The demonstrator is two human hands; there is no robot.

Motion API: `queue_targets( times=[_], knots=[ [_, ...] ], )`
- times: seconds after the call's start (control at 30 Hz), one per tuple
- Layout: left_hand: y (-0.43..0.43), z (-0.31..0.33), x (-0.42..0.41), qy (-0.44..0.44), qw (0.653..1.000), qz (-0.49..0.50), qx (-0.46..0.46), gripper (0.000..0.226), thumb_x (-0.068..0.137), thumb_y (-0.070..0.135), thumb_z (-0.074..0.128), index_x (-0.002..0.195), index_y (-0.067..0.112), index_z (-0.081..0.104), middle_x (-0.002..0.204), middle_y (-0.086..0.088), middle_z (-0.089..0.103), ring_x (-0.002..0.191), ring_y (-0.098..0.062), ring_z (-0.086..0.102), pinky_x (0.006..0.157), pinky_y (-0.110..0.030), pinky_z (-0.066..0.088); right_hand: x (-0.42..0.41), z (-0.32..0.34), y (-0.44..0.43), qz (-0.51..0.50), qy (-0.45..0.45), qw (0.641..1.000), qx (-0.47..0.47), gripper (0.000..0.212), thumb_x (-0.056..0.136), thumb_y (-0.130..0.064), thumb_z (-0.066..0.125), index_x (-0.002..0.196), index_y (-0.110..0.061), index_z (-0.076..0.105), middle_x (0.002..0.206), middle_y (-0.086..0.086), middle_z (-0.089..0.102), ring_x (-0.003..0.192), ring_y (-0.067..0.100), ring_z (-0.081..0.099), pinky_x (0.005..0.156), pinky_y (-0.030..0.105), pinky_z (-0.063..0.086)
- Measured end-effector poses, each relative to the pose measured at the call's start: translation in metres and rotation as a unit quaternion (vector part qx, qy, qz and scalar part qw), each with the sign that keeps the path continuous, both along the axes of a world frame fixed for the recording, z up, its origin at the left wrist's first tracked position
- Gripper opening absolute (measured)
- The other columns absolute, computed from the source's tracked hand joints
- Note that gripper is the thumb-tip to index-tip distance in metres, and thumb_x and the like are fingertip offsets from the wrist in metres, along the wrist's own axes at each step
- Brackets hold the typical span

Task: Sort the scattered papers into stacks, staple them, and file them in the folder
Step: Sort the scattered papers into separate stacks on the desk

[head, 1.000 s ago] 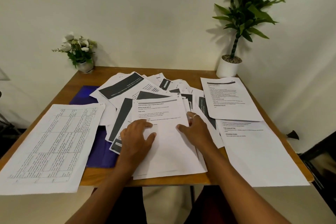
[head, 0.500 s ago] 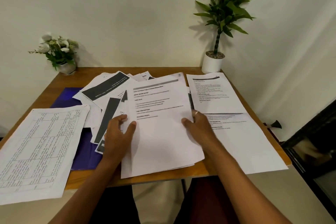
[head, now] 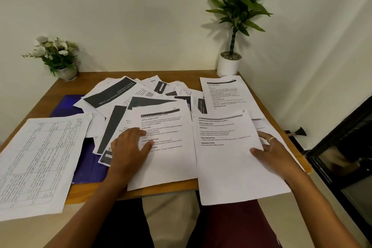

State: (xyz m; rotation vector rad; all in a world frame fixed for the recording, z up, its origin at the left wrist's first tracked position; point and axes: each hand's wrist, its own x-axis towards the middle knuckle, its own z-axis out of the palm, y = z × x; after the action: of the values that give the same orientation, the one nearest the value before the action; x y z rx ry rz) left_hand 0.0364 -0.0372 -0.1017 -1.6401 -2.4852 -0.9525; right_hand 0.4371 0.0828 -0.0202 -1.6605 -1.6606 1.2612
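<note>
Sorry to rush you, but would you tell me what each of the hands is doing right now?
Left hand: open, resting flat on the middle sheet, gripping nothing.
Right hand: closed on the right edge of a white sheet, thumb on top.

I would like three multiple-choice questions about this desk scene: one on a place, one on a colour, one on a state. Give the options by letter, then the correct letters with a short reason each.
1. Where does the tall potted plant stand?
A. far right corner of the table
B. far left corner
C. on the floor

2. What colour is the folder under the papers?
A. red
B. blue-purple
C. green

3. What is the right hand doing?
A. resting empty on the table
B. holding a stapler
C. holding a text sheet by its right edge

Answers:
1 A, its white pot sits at the far right corner.
2 B, blue-purple shows between the sheets.
3 C, thumb on top of the sheet, which overhangs the table's near edge.
</note>
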Motion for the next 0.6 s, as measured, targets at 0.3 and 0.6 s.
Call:
queue_targets(
  times=[0.3, 0.6],
  knots=[
    [0.003, 0.027, 0.048, 0.04, 0.988, -0.13, 0.068, 0.024, 0.087, 0.029, 0.074, 0.109, 0.023, 0.067, 0.12, 0.001, 0.066, 0.112, -0.022, 0.059, 0.095, -0.046, 0.047, -0.009, -0.001, -0.004, 0.044, -0.128, 0.989, 0.054, 0.062, 0.089, -0.029, 0.076, 0.145, -0.031, 0.048, 0.147, 0.0, 0.051, 0.131, 0.021, 0.05, 0.099, 0.034, 0.044],
    [0.029, 0.013, 0.118, -0.032, 0.993, -0.114, -0.024, 0.069, 0.082, 0.073, 0.048, 0.134, 0.029, 0.055, 0.138, 0.007, 0.054, 0.126, -0.019, 0.047, 0.102, -0.042, 0.035, -0.014, -0.003, 0.003, 0.143, -0.2, 0.967, 0.06, 0.052, 0.092, -0.049, 0.069, 0.138, -0.031, 0.057, 0.12, -0.01, 0.062, 0.108, 0.014, 0.055, 0.084, 0.025, 0.044]
  ],
)
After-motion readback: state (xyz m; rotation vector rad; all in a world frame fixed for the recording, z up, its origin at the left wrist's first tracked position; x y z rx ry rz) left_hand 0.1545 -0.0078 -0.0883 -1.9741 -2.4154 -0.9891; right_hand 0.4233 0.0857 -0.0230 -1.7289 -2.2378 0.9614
